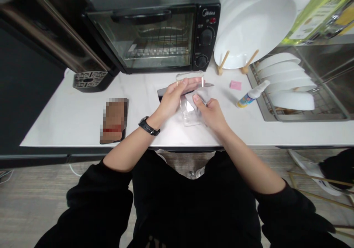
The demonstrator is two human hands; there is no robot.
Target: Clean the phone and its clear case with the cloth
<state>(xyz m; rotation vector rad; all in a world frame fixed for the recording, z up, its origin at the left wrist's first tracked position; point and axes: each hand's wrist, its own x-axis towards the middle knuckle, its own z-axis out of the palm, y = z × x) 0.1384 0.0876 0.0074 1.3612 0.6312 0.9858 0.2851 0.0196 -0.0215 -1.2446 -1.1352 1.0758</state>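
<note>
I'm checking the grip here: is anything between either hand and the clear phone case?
Partly. The left hand grips the clear phone case directly at its top edge. A white cloth lies between the right hand and the case.

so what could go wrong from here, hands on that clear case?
1. The clear phone case is pinned only by the left hand at its top; the right hand rubbing it with a white wipe could make it slide.
2. The dark phone lies right under the left hand and could get shoved.
3. The spray bottle lies on its side near the sink rack and may roll.
</note>
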